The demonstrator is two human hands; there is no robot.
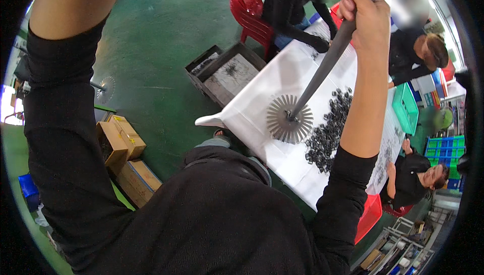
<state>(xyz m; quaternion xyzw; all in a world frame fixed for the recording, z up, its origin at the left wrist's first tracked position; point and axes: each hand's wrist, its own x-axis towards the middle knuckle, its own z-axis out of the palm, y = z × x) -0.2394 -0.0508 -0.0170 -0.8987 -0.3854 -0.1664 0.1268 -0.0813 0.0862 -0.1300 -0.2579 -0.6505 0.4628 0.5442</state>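
Note:
My right hand [365,15] is raised at the top right, its fingers closed round a long grey pole [325,66]. The pole slants down to the left and ends in a round grey disc [276,118] with slots cut all round its rim. In this view the disc overlaps the white-covered table [282,166]; whether it touches the cloth I cannot tell. Beside it lies a heap of small black parts [322,146], partly behind my right forearm. My left arm [65,139] reaches up past the top edge, so the left hand is out of sight.
Co-workers sit round the table, one by a red chair [252,18]. Grey trays [229,73] stand on the floor left of the table. Cardboard boxes [128,139] are at my left. A green basket [406,108] and a red basket [370,214] flank the table's right side.

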